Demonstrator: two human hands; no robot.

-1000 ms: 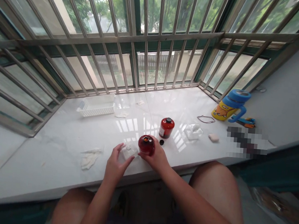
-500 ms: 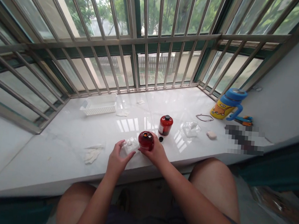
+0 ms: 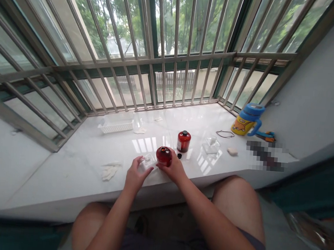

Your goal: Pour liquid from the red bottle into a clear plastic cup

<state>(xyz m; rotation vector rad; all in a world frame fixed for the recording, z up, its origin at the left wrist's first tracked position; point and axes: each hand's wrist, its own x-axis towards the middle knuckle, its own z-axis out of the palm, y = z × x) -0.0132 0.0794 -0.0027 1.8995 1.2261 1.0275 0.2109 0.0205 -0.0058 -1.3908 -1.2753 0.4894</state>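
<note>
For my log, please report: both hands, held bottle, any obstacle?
Right hand holding uncapped red bottle. Left hand around clear container. Black cap nearby, not between hands.

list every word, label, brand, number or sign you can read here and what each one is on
No text can be read in this picture.
Capped red bottle: pale label, any print too small to read.
Red bottle in the right hand, uncapped: no lettering can be made out.
Blue and yellow mug: cartoon picture, any lettering too small to read.
</note>
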